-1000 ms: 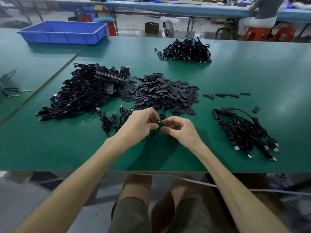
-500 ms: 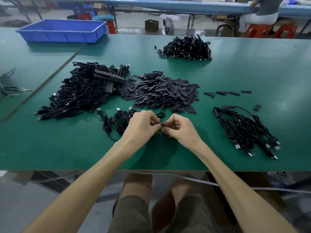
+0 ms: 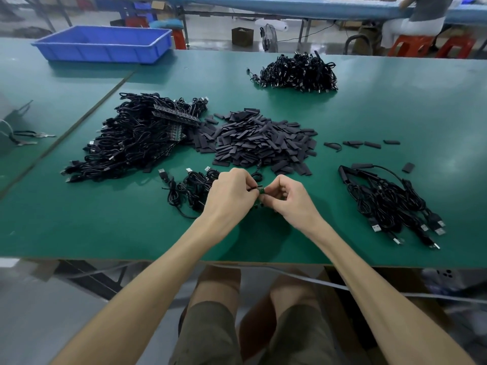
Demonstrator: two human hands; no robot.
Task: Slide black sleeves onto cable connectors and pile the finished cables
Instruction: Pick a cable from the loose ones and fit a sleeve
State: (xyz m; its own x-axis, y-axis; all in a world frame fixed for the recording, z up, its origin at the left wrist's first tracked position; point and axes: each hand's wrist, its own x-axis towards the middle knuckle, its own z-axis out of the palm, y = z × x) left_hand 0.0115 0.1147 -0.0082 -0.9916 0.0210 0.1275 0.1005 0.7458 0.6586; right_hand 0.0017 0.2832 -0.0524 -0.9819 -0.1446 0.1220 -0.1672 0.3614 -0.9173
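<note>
Head view: left hand [image 3: 232,196] and right hand [image 3: 290,202], fingers curled, pinch one connector [image 3: 261,191].

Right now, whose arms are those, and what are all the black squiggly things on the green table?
Those arms belong to a person wearing a camera on the head, so you look down as they do. The left hand pinches a thin black cable; the right hand pinches its little green connector. On the green table lie a heap of flat black sleeves, a big tangle of cables on the left, and a smaller pile of cables on the right. A blue tray sits far back.
</note>
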